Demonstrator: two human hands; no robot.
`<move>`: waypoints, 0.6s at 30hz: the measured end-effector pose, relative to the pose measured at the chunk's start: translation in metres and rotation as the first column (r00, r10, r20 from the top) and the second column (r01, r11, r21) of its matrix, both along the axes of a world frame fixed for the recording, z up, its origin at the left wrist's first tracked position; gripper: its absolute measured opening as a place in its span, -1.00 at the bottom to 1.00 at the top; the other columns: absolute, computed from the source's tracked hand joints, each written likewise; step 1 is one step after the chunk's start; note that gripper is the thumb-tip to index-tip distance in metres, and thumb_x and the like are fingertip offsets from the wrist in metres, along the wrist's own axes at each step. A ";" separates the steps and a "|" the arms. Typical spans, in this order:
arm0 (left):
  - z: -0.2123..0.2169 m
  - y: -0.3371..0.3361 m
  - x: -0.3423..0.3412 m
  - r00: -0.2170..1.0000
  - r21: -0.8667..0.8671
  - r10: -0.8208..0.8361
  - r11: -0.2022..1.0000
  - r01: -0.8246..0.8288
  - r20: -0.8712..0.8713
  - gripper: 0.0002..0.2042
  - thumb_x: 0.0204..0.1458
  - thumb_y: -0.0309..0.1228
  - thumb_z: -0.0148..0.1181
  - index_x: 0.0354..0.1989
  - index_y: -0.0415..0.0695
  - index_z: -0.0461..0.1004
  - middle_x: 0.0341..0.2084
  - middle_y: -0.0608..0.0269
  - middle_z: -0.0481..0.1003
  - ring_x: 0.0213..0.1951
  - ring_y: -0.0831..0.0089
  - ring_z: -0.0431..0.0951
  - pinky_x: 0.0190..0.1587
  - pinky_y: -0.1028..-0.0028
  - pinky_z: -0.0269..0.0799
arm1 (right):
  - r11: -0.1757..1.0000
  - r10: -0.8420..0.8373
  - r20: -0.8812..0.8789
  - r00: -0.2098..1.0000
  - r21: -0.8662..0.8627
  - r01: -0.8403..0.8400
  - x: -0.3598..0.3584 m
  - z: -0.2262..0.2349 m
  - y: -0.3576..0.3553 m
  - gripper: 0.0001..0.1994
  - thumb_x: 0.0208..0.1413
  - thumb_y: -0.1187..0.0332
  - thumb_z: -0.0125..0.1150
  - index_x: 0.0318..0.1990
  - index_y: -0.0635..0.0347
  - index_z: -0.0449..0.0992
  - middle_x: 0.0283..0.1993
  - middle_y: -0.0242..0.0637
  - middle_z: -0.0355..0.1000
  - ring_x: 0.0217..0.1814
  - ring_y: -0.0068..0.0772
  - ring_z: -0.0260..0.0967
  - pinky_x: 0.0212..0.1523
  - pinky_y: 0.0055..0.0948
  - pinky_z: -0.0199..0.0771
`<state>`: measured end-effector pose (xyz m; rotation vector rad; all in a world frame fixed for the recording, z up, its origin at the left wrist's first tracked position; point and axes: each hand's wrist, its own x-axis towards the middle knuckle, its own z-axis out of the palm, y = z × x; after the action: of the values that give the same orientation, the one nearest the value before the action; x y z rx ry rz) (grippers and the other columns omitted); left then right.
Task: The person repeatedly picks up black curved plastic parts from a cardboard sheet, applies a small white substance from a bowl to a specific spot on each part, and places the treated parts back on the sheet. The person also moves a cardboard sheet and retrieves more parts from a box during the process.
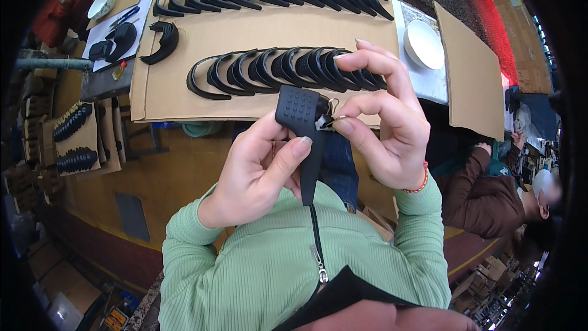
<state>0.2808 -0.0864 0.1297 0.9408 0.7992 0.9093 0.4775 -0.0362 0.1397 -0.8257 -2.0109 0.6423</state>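
I see left hand (257, 171) gripping black studded strap (301, 129) | right hand (383, 122) pinching its small metal clip (331, 110) | curved black pieces (282, 68) rowed on cardboard sheet (245, 24) beyond

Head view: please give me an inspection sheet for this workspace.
Surface: cardboard sheet covering the bench.
Job's things: black studded rubber part, upright between both hands; small metal clip at its top edge.
Clutter: two rows of curved black parts on the cardboard; white bowl to the right.
Grippers: left hand grips the part's stem; right hand pinches at the clip.
Cables: nothing seen.
Surroundings: another person in a brown sleeve at right; trays of black parts at left.
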 end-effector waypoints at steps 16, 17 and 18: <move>0.002 0.001 0.000 0.999 -0.021 0.046 0.999 -0.046 0.023 -0.72 0.23 -0.41 -0.10 0.04 -0.31 0.22 -0.41 0.27 0.43 -0.57 0.63 0.50 -0.56 0.70 0.45 | 0.998 0.005 0.041 0.999 0.055 -0.007 -0.002 0.002 -0.001 -0.85 -0.27 0.52 0.31 -0.44 0.19 0.50 -0.01 -0.07 0.37 0.17 0.05 0.17 0.21 -0.08 0.06; 0.002 0.001 0.000 0.999 -0.015 0.046 0.999 -0.046 0.022 -0.72 0.23 -0.41 -0.10 0.04 -0.31 0.22 -0.41 0.26 0.43 -0.57 0.63 0.50 -0.57 0.70 0.44 | 0.998 0.005 0.043 0.999 0.060 -0.008 -0.002 0.002 -0.001 -0.84 -0.27 0.52 0.31 -0.44 0.19 0.50 -0.01 -0.07 0.38 0.17 0.05 0.17 0.21 -0.08 0.06; 0.002 0.001 0.000 0.999 -0.021 0.048 0.999 -0.048 0.023 -0.72 0.23 -0.41 -0.10 0.05 -0.31 0.22 -0.41 0.26 0.43 -0.57 0.63 0.50 -0.57 0.70 0.44 | 0.998 0.006 0.044 0.999 0.065 -0.008 -0.002 0.003 -0.001 -0.84 -0.28 0.52 0.31 -0.45 0.19 0.50 -0.02 -0.07 0.38 0.16 0.05 0.17 0.21 -0.07 0.07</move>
<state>0.2804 -0.0851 0.1317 0.8949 0.8123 0.9507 0.4753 -0.0376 0.1424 -0.8006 -2.0643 0.5639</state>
